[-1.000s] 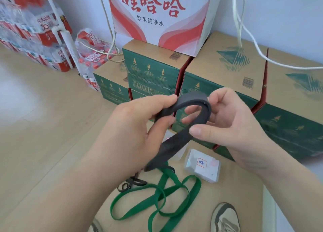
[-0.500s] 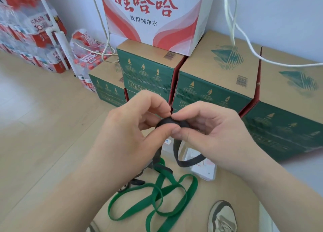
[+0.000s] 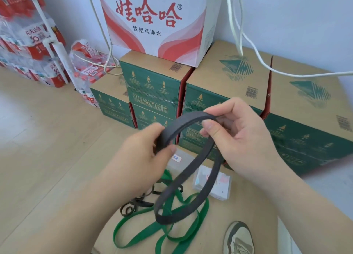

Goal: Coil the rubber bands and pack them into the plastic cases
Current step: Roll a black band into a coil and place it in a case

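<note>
Holding the black rubber band (image 3: 184, 122) in mid-air, both hands grasp its upper arc. The left hand (image 3: 141, 158) pinches 1 end of the arc between thumb and fingers; the right hand (image 3: 242, 139) pinches the other between thumb and forefinger. The remainder hangs as 1 open loop above the cardboard sheet (image 3: 248, 209), not yet coiled.

Judged handling: the band is flat, light and limp, and holds no shape unaided. Rubber grips skin, so slipping is unlikely; springing open is the likelier fault. Take hold at 1 folded end, roll tightly, and pinch across the coil until it sits in a case.

2 clear plastic cases (image 3: 221, 187) (image 3: 177, 165) lie on the sheet below the hands: 1 with a red-edged label, 1 partly hidden behind the left hand. A green rubber band (image 3: 203, 213) lies loose beside them.

The sheet rests on a pale wood-tone floor (image 3: 38, 148). Green cartons (image 3: 152, 93), a white-and-red carton (image 3: 156, 20), packs of bottled water (image 3: 32, 39) and white cables (image 3: 315, 75) line the wall.
</note>
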The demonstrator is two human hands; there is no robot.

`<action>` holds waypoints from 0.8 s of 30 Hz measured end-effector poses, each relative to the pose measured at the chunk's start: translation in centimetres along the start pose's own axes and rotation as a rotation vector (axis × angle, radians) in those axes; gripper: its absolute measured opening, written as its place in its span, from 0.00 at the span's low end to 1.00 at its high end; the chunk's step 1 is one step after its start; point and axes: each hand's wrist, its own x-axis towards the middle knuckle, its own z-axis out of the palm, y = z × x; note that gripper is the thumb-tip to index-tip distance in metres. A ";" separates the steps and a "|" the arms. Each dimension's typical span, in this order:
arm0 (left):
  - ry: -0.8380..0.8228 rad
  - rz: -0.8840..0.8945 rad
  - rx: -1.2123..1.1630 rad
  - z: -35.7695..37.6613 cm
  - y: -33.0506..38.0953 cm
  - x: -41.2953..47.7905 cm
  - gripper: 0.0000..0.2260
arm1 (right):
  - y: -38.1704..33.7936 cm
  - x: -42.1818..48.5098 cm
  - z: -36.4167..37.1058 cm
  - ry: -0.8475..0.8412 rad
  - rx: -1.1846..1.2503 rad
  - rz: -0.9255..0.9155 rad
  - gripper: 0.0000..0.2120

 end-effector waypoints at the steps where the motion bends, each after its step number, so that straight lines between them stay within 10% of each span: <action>1: 0.075 0.031 0.031 -0.9 0.3 -0.1 0.04 | 0.2 0.2 -0.5 -0.038 -0.016 0.037 0.12; 6: 0.456 0.157 -0.314 -3.6 1.8 -1.0 0.13 | 0.4 -0.4 0.2 -0.330 0.289 0.186 0.22; 11: 0.433 0.354 -0.211 -2.4 2.1 -2.2 0.06 | 0.0 -0.3 1.3 -0.353 0.349 0.141 0.24; 19: 0.286 0.279 -0.219 -1.3 0.9 -2.0 0.09 | -0.4 -1.0 1.9 -0.150 0.174 -0.017 0.12; 24: -0.222 0.085 -0.135 -0.3 -1.0 -1.4 0.15 | -0.7 -1.4 2.0 -0.022 0.173 -0.058 0.09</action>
